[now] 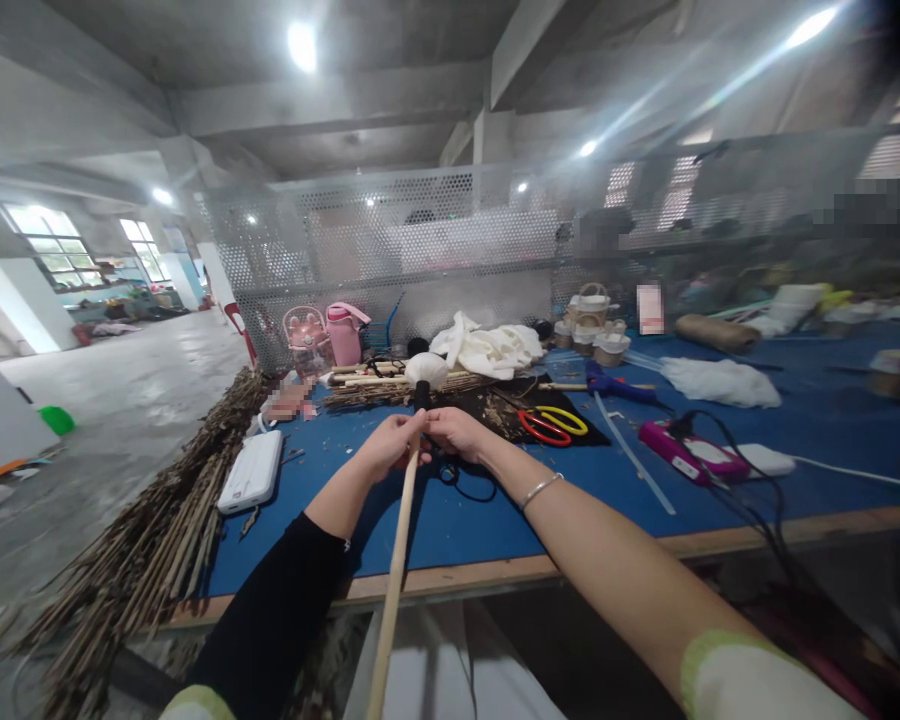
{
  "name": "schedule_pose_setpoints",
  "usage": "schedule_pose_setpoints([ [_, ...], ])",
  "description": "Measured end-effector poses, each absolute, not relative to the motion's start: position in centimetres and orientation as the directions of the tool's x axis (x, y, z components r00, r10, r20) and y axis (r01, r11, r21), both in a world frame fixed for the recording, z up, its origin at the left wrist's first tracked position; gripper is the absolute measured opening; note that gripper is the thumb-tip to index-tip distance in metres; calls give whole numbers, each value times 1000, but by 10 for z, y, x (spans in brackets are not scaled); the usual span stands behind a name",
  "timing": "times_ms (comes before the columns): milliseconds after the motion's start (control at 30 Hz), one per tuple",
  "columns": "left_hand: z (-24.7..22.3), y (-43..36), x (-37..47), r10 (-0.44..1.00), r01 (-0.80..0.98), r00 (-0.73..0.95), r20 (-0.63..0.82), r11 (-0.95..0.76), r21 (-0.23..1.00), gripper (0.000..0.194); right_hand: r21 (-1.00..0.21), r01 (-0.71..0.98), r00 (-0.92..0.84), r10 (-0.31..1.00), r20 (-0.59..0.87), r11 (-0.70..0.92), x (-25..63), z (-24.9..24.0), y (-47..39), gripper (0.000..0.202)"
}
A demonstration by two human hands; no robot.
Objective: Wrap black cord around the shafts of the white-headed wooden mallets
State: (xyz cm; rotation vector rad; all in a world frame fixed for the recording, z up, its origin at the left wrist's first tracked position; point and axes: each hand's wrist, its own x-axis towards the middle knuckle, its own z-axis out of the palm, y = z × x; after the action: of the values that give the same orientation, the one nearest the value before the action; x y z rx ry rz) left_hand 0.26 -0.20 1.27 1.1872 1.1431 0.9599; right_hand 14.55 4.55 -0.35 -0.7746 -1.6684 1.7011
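Note:
A pale wooden stick (394,570) slopes up from the bottom of the view, with a rounded white head (426,371) and a black wrapped band (421,396) just under it. My left hand (391,446) is closed around the stick below the band. From the other side, my right hand (454,434) is closed with its fingertips at the band's lower end. Beneath the hands a thin black cord (471,496) curls on the blue tabletop (465,540); whether the fingers grip it is hidden.
Left lie a white power bank (251,472) and bundled dry twigs (157,530). Red-and-yellow scissors (551,426), a blue glue gun (619,386) and a purple device (691,453) with cables are to the right. White cloth (487,346) and a pink bottle (345,335) stand behind.

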Motion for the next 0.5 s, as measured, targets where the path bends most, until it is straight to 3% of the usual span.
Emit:
schedule_pose_setpoints([
  [133, 14, -1, -2, 969, 48, 221, -107, 99, 994, 36, -1000, 4, -714, 700, -23, -29, 145, -2, 42, 17],
  [267, 27, -5, -7, 971, 31, 239, -6, -2, 1000, 31, -999, 10, -806, 590, -36, -46, 156, 20, 37, 26],
  [367, 39, -8, -13, 975, -69, 219, 29, -14, 998, 24, -994, 84, -817, 576, -30, 68, 174, 57, 25, 37],
  [500, 46, -3, -30, 998, -120, 33, -45, 49, 992, 13, -959, 108, -798, 598, 73, 261, 220, 129, -17, 40],
])
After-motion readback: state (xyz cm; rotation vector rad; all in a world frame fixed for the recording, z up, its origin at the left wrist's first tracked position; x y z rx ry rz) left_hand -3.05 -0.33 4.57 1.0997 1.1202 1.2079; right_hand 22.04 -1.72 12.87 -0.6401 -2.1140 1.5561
